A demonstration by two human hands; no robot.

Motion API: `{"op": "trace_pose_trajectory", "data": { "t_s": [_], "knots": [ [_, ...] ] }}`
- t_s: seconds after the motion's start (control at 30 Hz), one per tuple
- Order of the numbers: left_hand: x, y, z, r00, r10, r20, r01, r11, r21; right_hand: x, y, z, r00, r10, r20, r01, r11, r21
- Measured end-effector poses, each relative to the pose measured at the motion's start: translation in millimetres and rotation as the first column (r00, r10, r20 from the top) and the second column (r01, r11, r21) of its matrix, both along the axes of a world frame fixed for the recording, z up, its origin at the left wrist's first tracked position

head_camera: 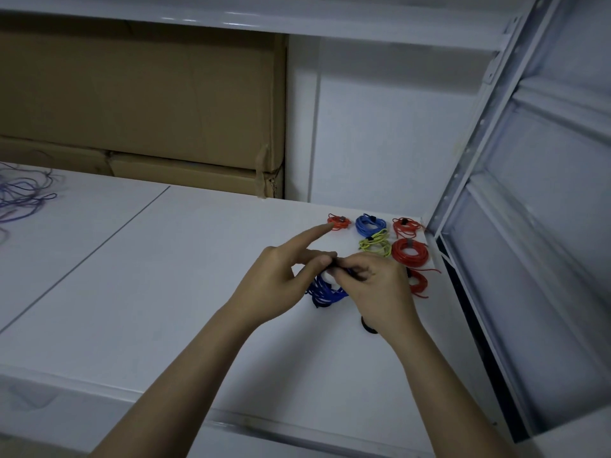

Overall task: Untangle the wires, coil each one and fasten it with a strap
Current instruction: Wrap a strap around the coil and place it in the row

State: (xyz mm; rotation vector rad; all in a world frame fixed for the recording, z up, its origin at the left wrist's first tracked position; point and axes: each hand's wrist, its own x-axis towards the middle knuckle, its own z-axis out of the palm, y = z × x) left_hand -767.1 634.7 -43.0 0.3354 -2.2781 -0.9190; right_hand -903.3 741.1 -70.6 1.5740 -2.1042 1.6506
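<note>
**Strapping the dark blue coil – fastening step in progress**

Step in hand: fastening. Dark blue wire coil [325, 290] already wound, held just above the white desk [165, 276], right of centre, between both hands. Black strap [335, 266] at the top of the coil, mostly hidden by fingers; cannot tell whether wrapped fully round yet.

Left hand [281, 279]: grip closed on the coil top, thumb and middle fingers pinching wire and strap, index finger sticking out straight toward the back. Right hand [377, 285]: fingers curled, pinching the strap end right against the left fingertips.

Finished pile at the back right corner, all strapped: small red coil [339, 221], light blue coil [369, 223], yellow-green coil [375, 242], red coil [406, 226], larger red coil [410, 253], one more red coil [417, 282] partly behind the right hand. Black ring-shaped item [367, 325] under the right wrist, possibly a strap roll; unclear.

Tangled purple-blue wires [23, 196] at the far left edge, not yet sorted.

Next move, as judged: pull strap tight round the bundle, press the end down to close, keep the left pinch firm so loops don't spring apart. Then place with the pile and reach left for the tangle.
</note>
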Motion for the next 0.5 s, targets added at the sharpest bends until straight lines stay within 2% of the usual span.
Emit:
{"op": "trace_pose_trajectory", "data": {
  "t_s": [0.17, 0.3, 0.4, 0.5],
  "knots": [
    [-2, 0, -3, 0.999, 0.042, -0.016, -0.039, 0.986, 0.163, 4, -2, -2, 0.997, -0.005, 0.082, 0.005, 1.0, 0.0],
    [-3, -4, -1, 1.0, 0.007, -0.007, -0.004, 0.94, 0.343, 3, -1, 0, 1.0, 0.014, -0.024, -0.014, 1.0, -0.027],
    [-3, -9, 4, 0.996, -0.017, 0.083, -0.015, 0.931, 0.364, 4, -1, 0, 0.993, 0.009, -0.116, -0.015, 0.998, -0.055],
    [-4, -13, 10, 0.97, -0.004, 0.243, -0.062, 0.963, 0.262, 5, -2, -1, 0.984, 0.004, -0.179, -0.02, 0.996, -0.084]
  ]
}}
